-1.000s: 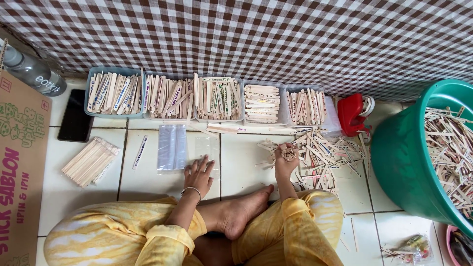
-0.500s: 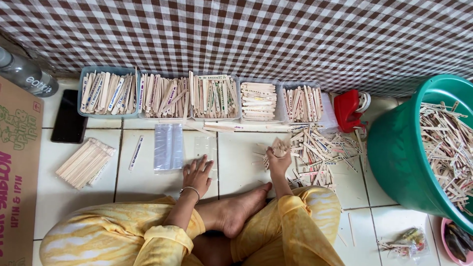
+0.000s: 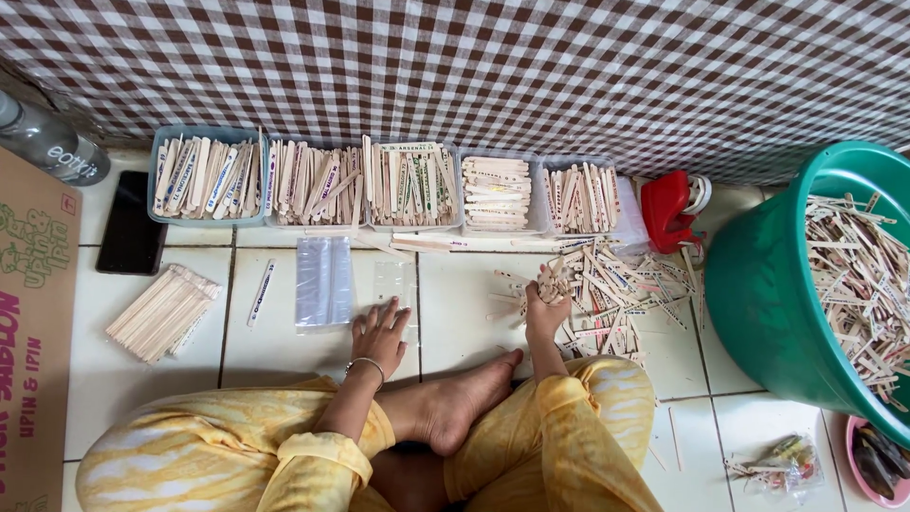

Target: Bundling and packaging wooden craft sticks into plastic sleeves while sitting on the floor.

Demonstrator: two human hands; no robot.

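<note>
I sit cross-legged on a white tiled floor. My left hand (image 3: 381,334) rests flat with spread fingers on the tile, just below a clear plastic bag (image 3: 323,282). At the left edge of a loose heap of wooden ice-cream sticks (image 3: 621,289), my right hand (image 3: 547,301) is closed around a small bunch of sticks (image 3: 555,280). Several trays of sorted sticks (image 3: 308,185) line the wall ahead, out of reach of both hands.
A green basin (image 3: 758,294) full of sticks stands at the right. A neat stack of sticks (image 3: 163,313), a single stick (image 3: 260,293), a black phone (image 3: 132,236), a cardboard box (image 3: 33,341) and a bottle (image 3: 52,147) lie at the left. A red tape dispenser (image 3: 668,210) sits by the wall.
My right hand has drawn slightly back from the heap with sticks in its fingers. The left hand stays on the floor. The view shifted a little.
</note>
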